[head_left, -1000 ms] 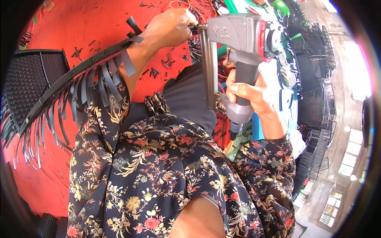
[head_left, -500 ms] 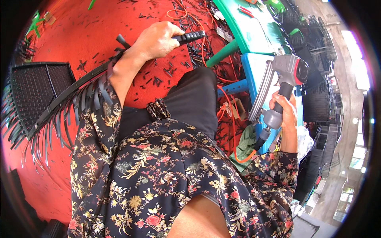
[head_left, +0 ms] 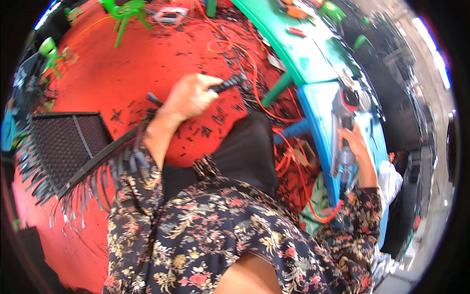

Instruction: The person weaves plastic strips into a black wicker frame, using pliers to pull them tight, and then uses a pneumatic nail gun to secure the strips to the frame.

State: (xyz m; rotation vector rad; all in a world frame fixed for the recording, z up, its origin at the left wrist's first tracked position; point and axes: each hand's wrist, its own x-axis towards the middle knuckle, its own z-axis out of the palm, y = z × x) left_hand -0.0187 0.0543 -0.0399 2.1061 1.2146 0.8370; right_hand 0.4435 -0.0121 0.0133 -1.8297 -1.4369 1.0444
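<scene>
Left hand [head_left: 191,98]: fingers clamped on a black wrapped rod [head_left: 227,84], whose free end points away to their right.
Curved black bar [head_left: 95,164]: runs from under the left wrist down to the left of those fingers; whether it joins the rod is hidden by the hand.
Woven black panel [head_left: 71,139]: bounded by the bar, well to the left of the left fingers, loose grey strips [head_left: 36,166] hanging off its edges.
Right hand [head_left: 360,144]: fingers curled round the grip of a grey air gun [head_left: 346,156], its blurred head just beyond them.
Blue counter [head_left: 319,117]: under and left of the right fingers.
Orange hose [head_left: 325,219]: loops below the right fingers.
White bag [head_left: 390,180]: right of the right forearm, below the fingers.
Green counter [head_left: 293,56]: beyond the right fingers, bearing a red-handled tool [head_left: 295,32].
</scene>
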